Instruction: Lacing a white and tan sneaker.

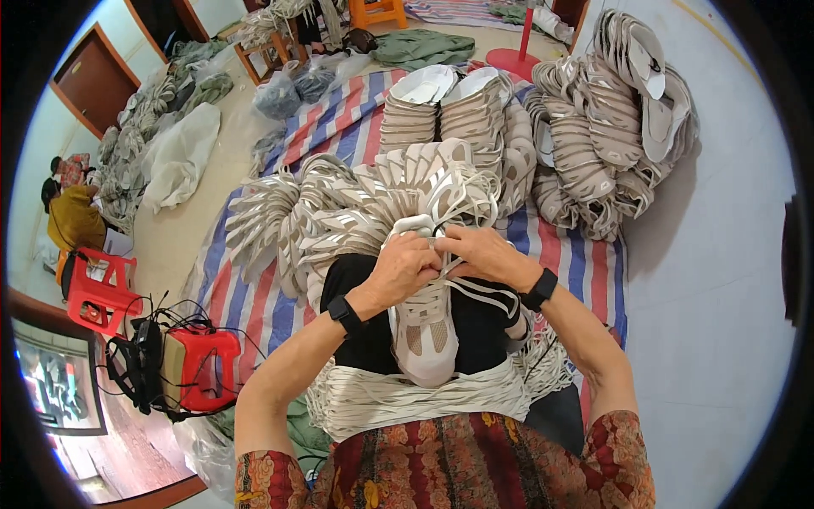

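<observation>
A beige and white shoe upper [426,343] lies in my lap, its toe toward me and a mesh panel on its front. White shoelace [483,293] runs through its eyelets, and loose ends trail to the right. My left hand [409,265] is closed at the upper's top eyelets, fingers pinching the lace there. Opposite it, my right hand [485,254] is closed too, its thumb and forefinger pinched on the lace beside the tongue [413,224]. The fingertips nearly meet, and the exact grip between them is partly hidden. A thick bundle of white laces [415,399] lies across my lap.
Just beyond my hands, rows of shoe uppers [280,216] fan out on a striped sheet [331,114]. Tall stacks of uppers [606,127] rise at the far right. Red stools [102,288] stand left, one with cables and a black device [144,356]. A person [72,220] sits far left.
</observation>
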A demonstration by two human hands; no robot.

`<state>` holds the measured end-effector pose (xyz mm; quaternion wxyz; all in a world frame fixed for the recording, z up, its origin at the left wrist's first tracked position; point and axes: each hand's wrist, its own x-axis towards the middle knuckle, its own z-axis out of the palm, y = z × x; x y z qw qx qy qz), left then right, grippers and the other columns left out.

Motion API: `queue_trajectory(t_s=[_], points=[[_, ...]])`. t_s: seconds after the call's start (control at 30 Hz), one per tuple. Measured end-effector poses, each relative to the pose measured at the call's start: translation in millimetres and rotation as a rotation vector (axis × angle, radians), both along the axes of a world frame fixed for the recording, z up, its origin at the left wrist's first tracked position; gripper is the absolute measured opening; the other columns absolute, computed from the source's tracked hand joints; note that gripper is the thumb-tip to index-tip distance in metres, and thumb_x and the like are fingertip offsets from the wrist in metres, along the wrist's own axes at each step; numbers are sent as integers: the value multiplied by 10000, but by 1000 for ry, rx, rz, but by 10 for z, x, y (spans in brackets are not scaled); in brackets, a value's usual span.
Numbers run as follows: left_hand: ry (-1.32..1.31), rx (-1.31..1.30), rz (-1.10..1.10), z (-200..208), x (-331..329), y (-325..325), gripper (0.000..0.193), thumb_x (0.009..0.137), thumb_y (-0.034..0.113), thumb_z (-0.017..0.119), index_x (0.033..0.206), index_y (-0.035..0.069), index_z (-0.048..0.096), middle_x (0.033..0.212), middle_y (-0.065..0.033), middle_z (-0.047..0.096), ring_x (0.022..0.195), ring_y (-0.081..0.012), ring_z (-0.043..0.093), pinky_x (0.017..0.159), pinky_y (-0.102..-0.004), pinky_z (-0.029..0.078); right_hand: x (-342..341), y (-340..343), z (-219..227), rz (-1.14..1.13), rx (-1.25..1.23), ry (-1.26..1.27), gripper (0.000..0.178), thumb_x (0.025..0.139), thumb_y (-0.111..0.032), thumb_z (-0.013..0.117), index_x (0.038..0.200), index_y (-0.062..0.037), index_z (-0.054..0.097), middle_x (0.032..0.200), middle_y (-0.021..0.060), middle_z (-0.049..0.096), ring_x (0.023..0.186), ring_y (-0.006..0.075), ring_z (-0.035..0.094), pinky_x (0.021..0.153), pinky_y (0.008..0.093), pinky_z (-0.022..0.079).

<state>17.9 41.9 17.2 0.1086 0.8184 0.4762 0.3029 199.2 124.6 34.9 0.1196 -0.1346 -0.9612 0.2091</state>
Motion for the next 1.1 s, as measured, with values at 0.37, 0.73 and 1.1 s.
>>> queue_trajectory(t_s=[0.37, 0.73, 1.1], points=[[318, 254, 314, 388, -741, -243, 39, 665, 77, 546, 652, 56, 516, 663, -120, 490, 691, -311, 491, 598, -414, 378, 161, 230, -200, -211, -721, 112, 262, 745, -107, 640, 1001, -66, 601, 664, 54, 540, 618, 143, 509, 587, 286, 421], [-331, -211, 401, -128, -955, -741, 314, 760, 41, 605, 1061, 25, 515, 901, -129, 585, 906, -293, 552, 833, -352, 412, 385, -255, -89, -271, 150, 332, 313, 662, -104, 631, 969, -64, 585, 894, 78, 532, 897, 282, 480, 747, 383, 400], [-852, -747, 266, -36, -568, -482, 83, 869, 106, 522, 908, 68, 460, 616, 6, 501, 454, -38, 424, 387, -172, 306, 470, -919, 424, -333, -646, 218, 459, 725, -91, 594, 1164, -55, 466, 577, 77, 524, 538, 229, 521, 557, 339, 389]])
